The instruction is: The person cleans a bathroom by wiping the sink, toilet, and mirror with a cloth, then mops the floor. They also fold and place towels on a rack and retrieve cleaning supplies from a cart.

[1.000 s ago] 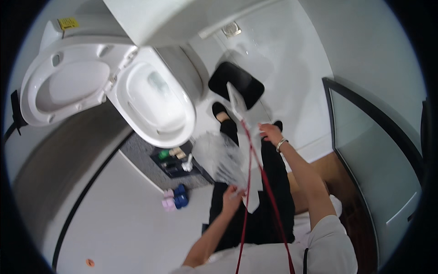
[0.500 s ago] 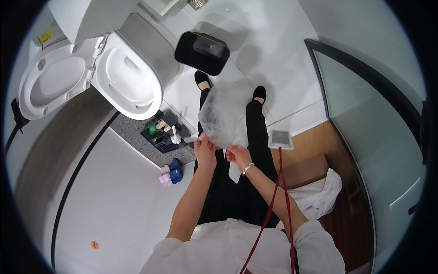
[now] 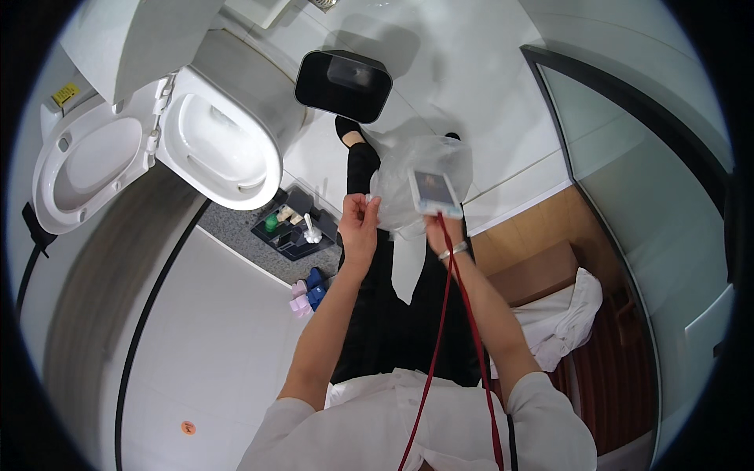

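A thin clear plastic bag (image 3: 399, 169) hangs between my two hands, in front of my legs. My left hand (image 3: 360, 229) is closed, thumb and fingers pinching the bag's left edge. On the other side, my right hand (image 3: 441, 235), with a silver bracelet at the wrist, is closed at the bag's right edge. A badge in a pale holder (image 3: 434, 193) on a red lanyard dangles in front of it and hides its fingertips. Beyond the bag, a black waste bin (image 3: 345, 108) stands on the white tiled floor.
At the left is a toilet (image 3: 224, 141) with its lid and seat raised. A dark caddy (image 3: 289, 235) with small items sits on a grey ledge, near blue and pink slippers (image 3: 310, 290). To the right are a black-framed glass door (image 3: 620, 141), a brown box (image 3: 542, 275) and white cloth (image 3: 558, 318).
My right hand has moved right and slightly farther away, and the bag has spread between my hands. The badge has swung left over my right hand. My left hand has risen a little.
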Demonstrator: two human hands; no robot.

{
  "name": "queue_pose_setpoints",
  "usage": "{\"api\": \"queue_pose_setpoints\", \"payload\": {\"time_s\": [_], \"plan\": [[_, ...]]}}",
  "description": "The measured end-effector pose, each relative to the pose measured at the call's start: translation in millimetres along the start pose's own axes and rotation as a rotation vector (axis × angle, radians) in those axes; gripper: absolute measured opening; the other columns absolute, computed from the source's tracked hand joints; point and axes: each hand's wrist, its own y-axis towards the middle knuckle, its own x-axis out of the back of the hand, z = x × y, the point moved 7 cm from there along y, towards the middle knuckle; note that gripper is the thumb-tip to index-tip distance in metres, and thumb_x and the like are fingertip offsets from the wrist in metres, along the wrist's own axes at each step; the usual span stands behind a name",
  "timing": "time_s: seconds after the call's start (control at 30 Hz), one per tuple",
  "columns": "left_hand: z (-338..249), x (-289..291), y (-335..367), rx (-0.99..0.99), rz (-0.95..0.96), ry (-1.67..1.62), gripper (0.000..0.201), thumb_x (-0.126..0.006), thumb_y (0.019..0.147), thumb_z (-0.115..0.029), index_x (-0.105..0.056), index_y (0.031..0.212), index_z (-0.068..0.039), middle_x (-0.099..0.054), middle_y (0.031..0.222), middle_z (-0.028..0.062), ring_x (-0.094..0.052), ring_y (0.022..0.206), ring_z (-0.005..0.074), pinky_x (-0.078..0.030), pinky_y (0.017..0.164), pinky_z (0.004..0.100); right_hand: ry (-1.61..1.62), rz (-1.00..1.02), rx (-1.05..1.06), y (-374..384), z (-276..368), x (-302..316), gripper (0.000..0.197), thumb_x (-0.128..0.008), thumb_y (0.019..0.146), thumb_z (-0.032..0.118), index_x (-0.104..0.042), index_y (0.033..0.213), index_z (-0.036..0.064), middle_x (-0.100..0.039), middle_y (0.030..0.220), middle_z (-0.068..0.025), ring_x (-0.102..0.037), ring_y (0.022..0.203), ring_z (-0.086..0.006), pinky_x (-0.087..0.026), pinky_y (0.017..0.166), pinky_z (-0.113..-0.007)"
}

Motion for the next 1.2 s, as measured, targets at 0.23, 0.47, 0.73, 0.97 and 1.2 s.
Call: {"api": "queue_pose_setpoints", "payload": {"time_s": [0.23,0.47,0.73,0.97,1.2], "plan": [[-13,-12,20,-0.112,0.442,0.407,0.030,-0.073,0.076,-0.017,-0.059,0.100,-0.008,-0.061,0.076,0.0143,-0.060,0.067,0.0313,-0.048,0.064,0.0360,0.463,-0.265,-0.029,47,6,95,0.046,-0.069,0.081,0.014,-0.052,0.122,0.0048,-0.055,0.107,-0.0051,-0.052,0.076,-0.0112,-0.046,0.065,-0.024],[-50,-36,-30,-0.390,0.380,0.408,0.033,-0.057,0.074,0.000,-0.061,0.106,-0.010,-0.065,0.097,0.0143,-0.064,0.081,0.0339,-0.052,0.068,0.0390,0.118,-0.027,0.285,-44,58,34,0.026,-0.057,0.084,0.004,-0.058,0.110,0.0027,-0.060,0.090,-0.0101,-0.054,0.073,-0.0188,-0.047,0.070,-0.030],[-91,-43,-103,-0.490,0.808,0.317,0.035,-0.055,0.075,-0.002,-0.061,0.108,-0.014,-0.061,0.081,0.0110,-0.060,0.070,0.0316,-0.050,0.061,0.0391,0.645,0.144,0.087,125,140,-7,0.065,-0.055,0.087,0.045,-0.038,0.134,0.0027,-0.049,0.127,-0.0168,-0.047,0.116,-0.0281,-0.037,0.098,-0.037],[-68,1,-16,-0.542,0.459,0.311,0.043,-0.054,0.066,0.011,-0.058,0.105,-0.007,-0.060,0.090,0.0137,-0.059,0.083,0.0353,-0.049,0.074,0.0393,0.386,-0.286,1.033,148,246,17,0.084,-0.058,0.083,0.054,-0.030,0.140,0.0003,-0.015,0.148,-0.0242,-0.019,0.138,-0.0375,-0.017,0.111,-0.046],[26,28,77,-0.018,0.394,0.063,0.030,-0.054,0.090,-0.001,-0.052,0.119,-0.003,-0.059,0.112,0.0106,-0.056,0.102,0.0176,-0.043,0.089,0.0272,-0.025,-0.049,0.608,245,165,-138,0.061,-0.061,0.085,0.033,-0.036,0.139,0.0177,-0.029,0.143,-0.0177,-0.035,0.128,-0.0340,-0.026,0.107,-0.049]]}}
